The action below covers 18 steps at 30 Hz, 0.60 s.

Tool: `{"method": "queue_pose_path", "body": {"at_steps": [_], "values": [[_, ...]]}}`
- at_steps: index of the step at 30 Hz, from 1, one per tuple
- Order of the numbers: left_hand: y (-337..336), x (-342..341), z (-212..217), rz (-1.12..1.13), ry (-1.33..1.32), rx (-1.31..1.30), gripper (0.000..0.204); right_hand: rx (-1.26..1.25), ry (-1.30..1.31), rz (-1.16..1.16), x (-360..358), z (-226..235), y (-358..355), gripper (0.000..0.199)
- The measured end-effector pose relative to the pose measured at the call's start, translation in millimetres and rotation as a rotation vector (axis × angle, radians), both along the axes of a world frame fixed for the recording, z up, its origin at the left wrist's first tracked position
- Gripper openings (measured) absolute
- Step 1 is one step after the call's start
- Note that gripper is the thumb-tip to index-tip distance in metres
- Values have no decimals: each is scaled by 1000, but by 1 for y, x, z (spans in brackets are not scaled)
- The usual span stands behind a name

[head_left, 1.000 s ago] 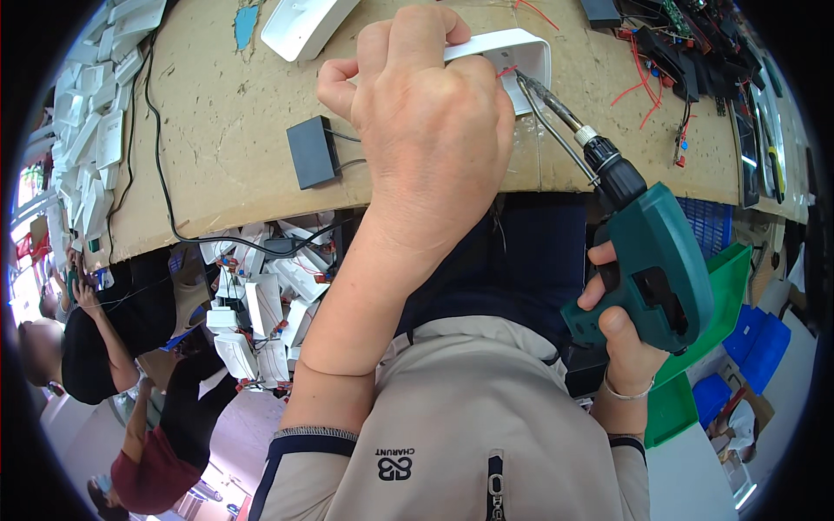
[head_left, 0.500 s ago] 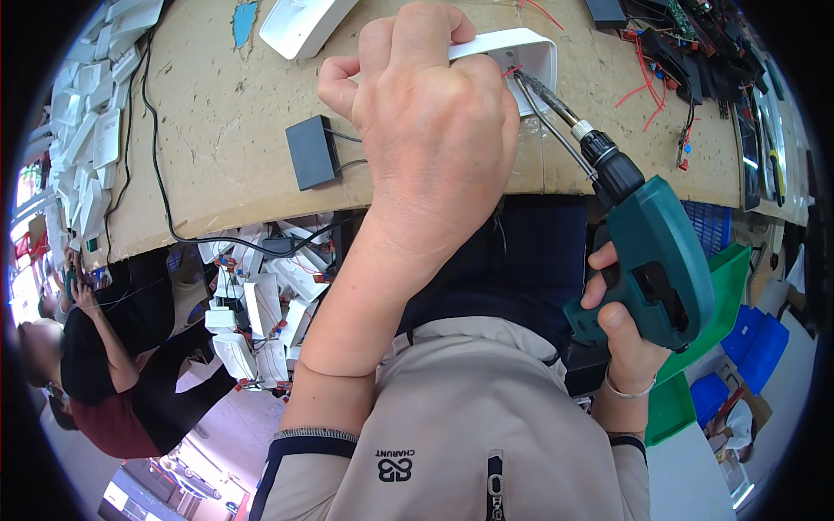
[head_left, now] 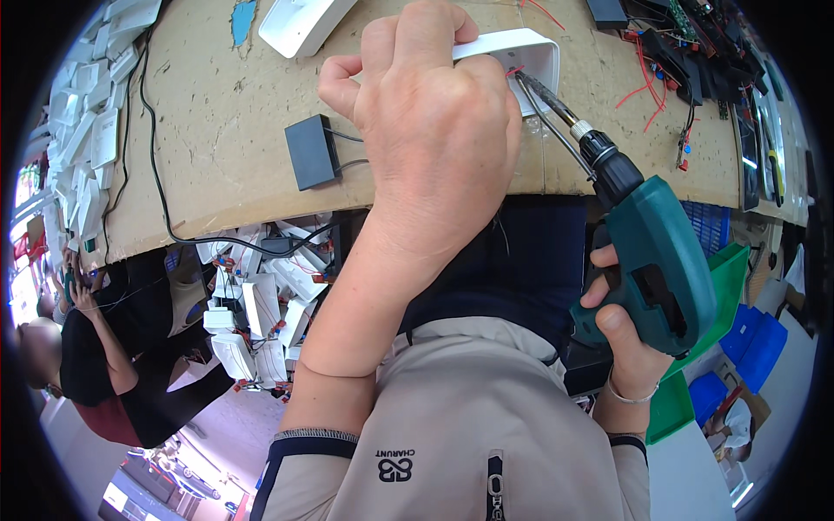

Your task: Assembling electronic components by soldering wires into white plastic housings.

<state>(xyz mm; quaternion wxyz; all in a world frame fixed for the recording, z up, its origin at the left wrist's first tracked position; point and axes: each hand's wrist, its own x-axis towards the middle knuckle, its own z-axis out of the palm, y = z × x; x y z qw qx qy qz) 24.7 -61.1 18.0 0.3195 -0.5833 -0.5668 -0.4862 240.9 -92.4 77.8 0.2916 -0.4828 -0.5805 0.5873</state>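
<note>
My left hand (head_left: 439,122) is closed on a white plastic housing (head_left: 537,52) at the far side of the table, and its back hides much of the housing. Inside the housing a short red wire (head_left: 516,69) shows. My right hand (head_left: 632,352) grips a green soldering gun (head_left: 667,260) by its handle, fingers around the trigger area. The gun's dark tip and thin metal feed tube reach into the housing, beside the red wire; whether they touch it I cannot tell. Left of my left wrist lies a black rectangular box (head_left: 310,153) with two dark leads running under the hand.
Another white housing (head_left: 300,24) lies at the back. Black cases and red wires (head_left: 673,65) are heaped at the right. White housings (head_left: 82,122) pile up at the left, with a black cable (head_left: 165,200) nearby. Below the table edge are wired white parts (head_left: 261,304); a co-worker (head_left: 104,347) is at left.
My left hand and the white housing have shifted very slightly to the right. The soldering gun stays almost in place, its tip still inside the housing.
</note>
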Motion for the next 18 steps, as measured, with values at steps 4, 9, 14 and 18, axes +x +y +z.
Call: {"method": "queue_pose_path", "body": {"at_steps": [4,9,14,18], "values": [[-3,2,3,20,-1,-41,5,-20,77,55,5,0,1,36],[-5,4,7,42,-2,-94,5,-61,75,46,8,0,0,36],[-6,6,9,63,-2,-148,5,-11,68,34,7,-5,1,52],[-7,10,12,85,0,-193,5,-56,160,77,9,-4,1,51]]}}
